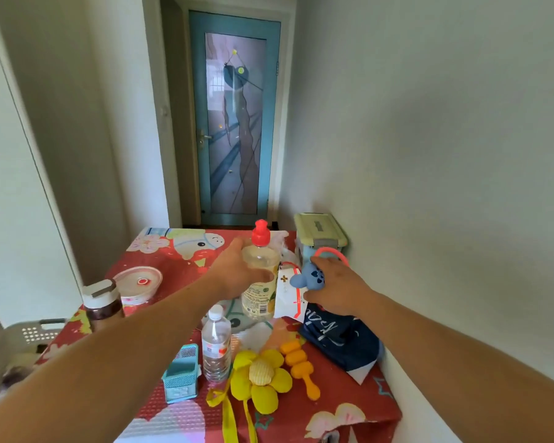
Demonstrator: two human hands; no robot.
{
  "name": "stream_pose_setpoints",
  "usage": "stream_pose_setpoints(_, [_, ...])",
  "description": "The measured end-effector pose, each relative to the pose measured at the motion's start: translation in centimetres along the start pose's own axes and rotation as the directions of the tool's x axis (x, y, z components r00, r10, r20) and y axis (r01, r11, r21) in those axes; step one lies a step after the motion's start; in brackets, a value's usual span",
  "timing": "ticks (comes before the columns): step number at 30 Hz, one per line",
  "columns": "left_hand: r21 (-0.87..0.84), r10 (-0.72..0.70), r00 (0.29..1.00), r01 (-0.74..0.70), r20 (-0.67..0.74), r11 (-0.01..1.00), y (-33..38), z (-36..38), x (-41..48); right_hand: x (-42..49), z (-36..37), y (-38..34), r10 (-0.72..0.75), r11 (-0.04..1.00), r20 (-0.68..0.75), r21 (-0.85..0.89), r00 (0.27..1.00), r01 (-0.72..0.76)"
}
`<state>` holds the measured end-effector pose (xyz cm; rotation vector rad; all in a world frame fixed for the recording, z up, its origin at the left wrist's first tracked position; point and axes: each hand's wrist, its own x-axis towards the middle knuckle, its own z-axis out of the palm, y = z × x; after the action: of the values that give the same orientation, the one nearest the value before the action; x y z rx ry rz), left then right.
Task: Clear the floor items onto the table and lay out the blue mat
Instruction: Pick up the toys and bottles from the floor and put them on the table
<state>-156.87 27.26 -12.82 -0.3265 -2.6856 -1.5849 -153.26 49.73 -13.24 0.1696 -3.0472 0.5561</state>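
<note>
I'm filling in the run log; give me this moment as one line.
left hand: gripping clear red-capped bottle | right hand: holding blue plush toy and white packet | both over red patterned table

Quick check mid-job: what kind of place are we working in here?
Most likely a home, in a narrow hallway corner: a table with a red cartoon cloth, toys such as the yellow plush flower, and a blue glass-panelled door.
</note>
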Motion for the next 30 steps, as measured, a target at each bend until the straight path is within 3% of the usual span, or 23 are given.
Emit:
stream_pose_setpoints(8, [-0.043,-0.089,0.995,0.087,-0.040,0.995,-4.0,4.8,5.5,6.8,2.9,5.1,-0.067,0.998,0.108,0.017,0.992,0.066])
stream_pose_setpoints(12, [-0.087,-0.141,0.982,0.130,-0.129,0.988,-6.9,7.6,7.2,9.3,5.9,7.7,-0.135,0.991,0.147,0.043,0.980,0.130])
stream_pose_setpoints(23, [-0.072,-0.273,0.950,0.265,-0.149,0.961,-15.0,13.4,9.2,11.2,16.3,11.3,-0.044,0.998,0.283,0.056,0.958,0.029])
stream_pose_setpoints(30, [-0.114,-0.323,0.932,0.307,-0.166,0.945,-18.5,15.1,9.7,10.9,21.6,12.4,-0.061,0.997,0.310,-0.016,0.949,0.069])
